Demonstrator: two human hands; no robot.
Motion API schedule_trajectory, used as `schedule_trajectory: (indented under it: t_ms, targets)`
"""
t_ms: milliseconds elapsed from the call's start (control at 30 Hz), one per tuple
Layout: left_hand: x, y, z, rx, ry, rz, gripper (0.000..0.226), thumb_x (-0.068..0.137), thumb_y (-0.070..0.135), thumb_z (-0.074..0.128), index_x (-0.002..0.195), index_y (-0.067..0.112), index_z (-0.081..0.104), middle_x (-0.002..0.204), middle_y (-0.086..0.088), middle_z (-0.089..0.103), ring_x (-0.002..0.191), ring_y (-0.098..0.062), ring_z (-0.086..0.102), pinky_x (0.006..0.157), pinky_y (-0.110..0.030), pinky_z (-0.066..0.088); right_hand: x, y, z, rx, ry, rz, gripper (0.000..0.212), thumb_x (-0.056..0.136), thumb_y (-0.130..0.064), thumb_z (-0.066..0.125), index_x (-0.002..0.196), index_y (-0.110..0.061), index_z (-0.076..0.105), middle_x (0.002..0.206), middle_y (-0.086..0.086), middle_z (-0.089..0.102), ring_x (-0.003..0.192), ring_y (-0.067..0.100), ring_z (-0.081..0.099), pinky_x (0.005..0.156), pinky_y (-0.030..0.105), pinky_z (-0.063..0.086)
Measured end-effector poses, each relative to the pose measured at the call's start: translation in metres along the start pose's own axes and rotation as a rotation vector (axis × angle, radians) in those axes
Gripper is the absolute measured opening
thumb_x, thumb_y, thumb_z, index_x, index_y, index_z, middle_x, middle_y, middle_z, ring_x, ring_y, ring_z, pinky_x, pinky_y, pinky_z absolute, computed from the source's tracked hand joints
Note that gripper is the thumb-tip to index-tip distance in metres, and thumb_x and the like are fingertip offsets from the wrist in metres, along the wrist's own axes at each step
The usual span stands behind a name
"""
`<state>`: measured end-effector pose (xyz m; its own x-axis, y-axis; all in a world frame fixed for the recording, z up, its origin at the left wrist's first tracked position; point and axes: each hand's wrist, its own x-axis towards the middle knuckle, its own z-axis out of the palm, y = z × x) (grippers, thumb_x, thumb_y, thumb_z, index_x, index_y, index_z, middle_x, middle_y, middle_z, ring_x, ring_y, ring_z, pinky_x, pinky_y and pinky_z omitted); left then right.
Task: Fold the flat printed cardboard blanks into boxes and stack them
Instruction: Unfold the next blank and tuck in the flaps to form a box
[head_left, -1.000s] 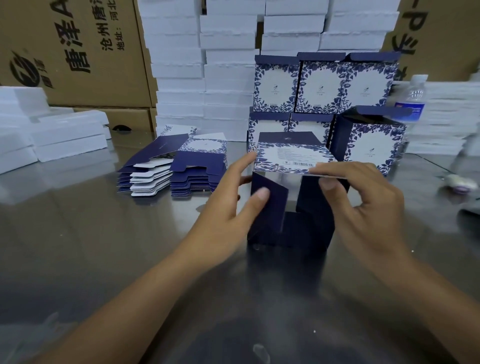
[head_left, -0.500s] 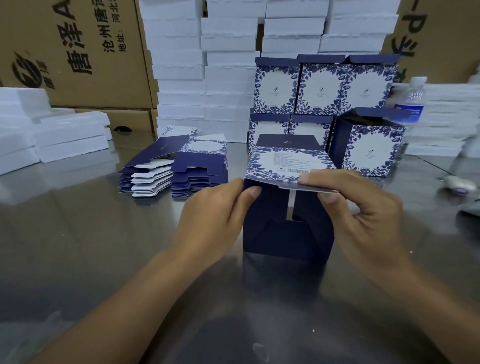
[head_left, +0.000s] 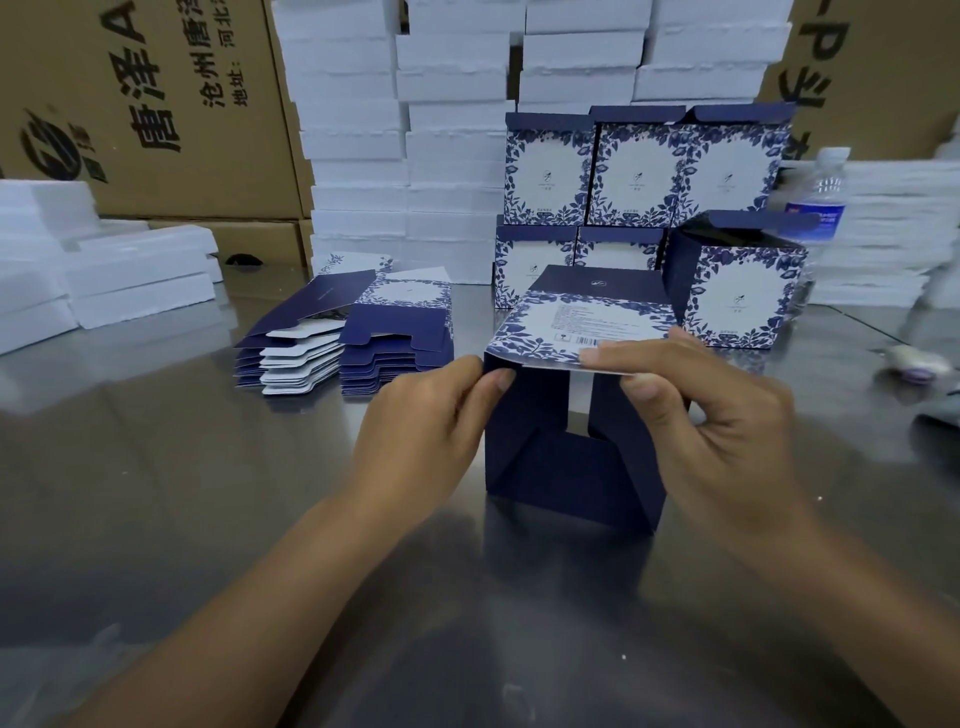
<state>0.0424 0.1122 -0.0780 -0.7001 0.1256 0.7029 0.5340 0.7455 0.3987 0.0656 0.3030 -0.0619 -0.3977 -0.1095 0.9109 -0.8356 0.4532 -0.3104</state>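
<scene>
A navy cardboard box lies on its side on the steel table, its dark bottom flaps facing me and nearly folded flat, with a narrow gap between them. Its upper face shows a blue leaf print and a barcode. My left hand pinches the box's upper left corner. My right hand grips the upper right edge, thumb on the flap. Two piles of flat blanks lie to the left. Folded boxes stand stacked behind, and one open box stands at the right.
White foam trays are piled high at the back, with more trays at the left and brown cartons behind them. A water bottle stands at the right. A small pale object lies near the right edge.
The left flap, standing out a second ago, is now folded in against the box's bottom. My left hand moved from that flap up to the upper left corner.
</scene>
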Motion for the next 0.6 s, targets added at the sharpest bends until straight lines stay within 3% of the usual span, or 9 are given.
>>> schedule_trajectory:
  t_ms: [67, 167, 367, 467, 600]
  targets:
    - [0.000, -0.003, 0.000, -0.038, -0.093, -0.025, 0.060, 0.090, 0.062, 0.033, 0.073, 0.007, 0.051, 0.057, -0.009, 0.058, 0.061, -0.032, 0.056, 0.060, -0.049, 0.045, 0.000, 0.002, -0.001, -0.015, 0.000, -0.006, 0.026, 0.094, -0.047, 0.040, 0.098, -0.031, 0.061, 0.099, -0.023, 0.066, 0.096, -0.002, 0.061, 0.103, 0.042, 0.040]
    - [-0.002, -0.006, 0.000, -0.049, -0.241, -0.016, 0.061, 0.080, 0.063, 0.028, 0.078, 0.008, 0.053, 0.060, -0.006, 0.058, 0.062, -0.028, 0.057, 0.064, -0.049, 0.046, -0.001, 0.003, 0.000, -0.027, 0.008, -0.005, 0.025, 0.094, -0.049, 0.039, 0.098, -0.034, 0.059, 0.106, -0.025, 0.058, 0.097, -0.006, 0.059, 0.105, 0.034, 0.037]
    - [-0.002, -0.011, 0.003, -0.034, -0.212, 0.023, 0.042, 0.096, 0.041, 0.042, 0.074, 0.006, 0.051, 0.057, -0.009, 0.057, 0.060, -0.031, 0.059, 0.061, -0.050, 0.045, -0.002, 0.003, 0.001, -0.019, 0.016, -0.003, 0.027, 0.094, -0.047, 0.040, 0.097, -0.030, 0.060, 0.105, -0.022, 0.059, 0.094, 0.000, 0.061, 0.104, 0.030, 0.036]
    - [-0.002, -0.012, 0.004, -0.048, -0.202, 0.020, 0.045, 0.092, 0.046, 0.038, 0.069, 0.009, 0.048, 0.054, -0.009, 0.055, 0.057, -0.031, 0.058, 0.058, -0.050, 0.045, -0.001, 0.002, 0.001, -0.003, 0.022, -0.004, 0.028, 0.094, -0.044, 0.041, 0.096, -0.026, 0.062, 0.094, -0.022, 0.066, 0.089, 0.006, 0.062, 0.099, 0.021, 0.036]
    - [-0.001, -0.015, 0.004, -0.088, -0.211, -0.006, 0.056, 0.091, 0.060, 0.035, 0.067, 0.010, 0.048, 0.052, -0.005, 0.053, 0.055, -0.028, 0.057, 0.058, -0.050, 0.046, -0.001, 0.002, 0.001, 0.013, 0.014, 0.006, 0.029, 0.094, -0.044, 0.041, 0.096, -0.025, 0.063, 0.094, -0.021, 0.066, 0.089, 0.006, 0.062, 0.098, 0.023, 0.037]
